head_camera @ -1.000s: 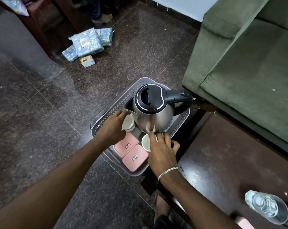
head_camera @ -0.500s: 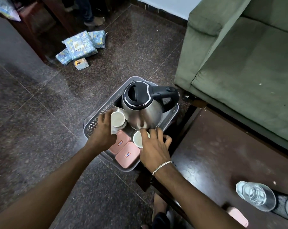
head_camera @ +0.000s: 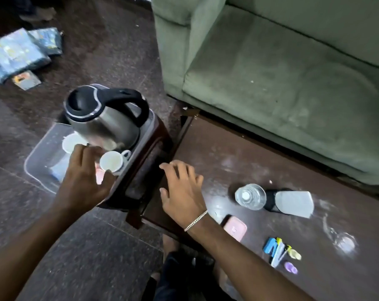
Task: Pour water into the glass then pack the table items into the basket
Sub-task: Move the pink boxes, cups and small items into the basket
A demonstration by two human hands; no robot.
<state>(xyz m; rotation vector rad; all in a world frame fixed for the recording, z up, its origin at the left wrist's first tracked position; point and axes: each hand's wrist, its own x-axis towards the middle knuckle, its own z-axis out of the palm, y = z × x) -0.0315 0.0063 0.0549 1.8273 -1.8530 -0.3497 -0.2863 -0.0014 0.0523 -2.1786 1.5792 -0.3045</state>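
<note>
Your left hand (head_camera: 82, 181) hovers over the grey basket (head_camera: 35, 168) with fingers loosely spread and holding nothing, hiding part of its contents beside two white cups (head_camera: 111, 162) and the steel kettle (head_camera: 103, 118); your right hand (head_camera: 182, 192) is open and flat over the dark table's (head_camera: 227, 153) near corner. Farther right on the table lie a water bottle (head_camera: 250, 196), a pink box (head_camera: 235, 228), small sachets (head_camera: 277, 252) and a clear glass (head_camera: 345, 243), blurred. The green sofa (head_camera: 282, 72) borders the table's far edge.
</note>
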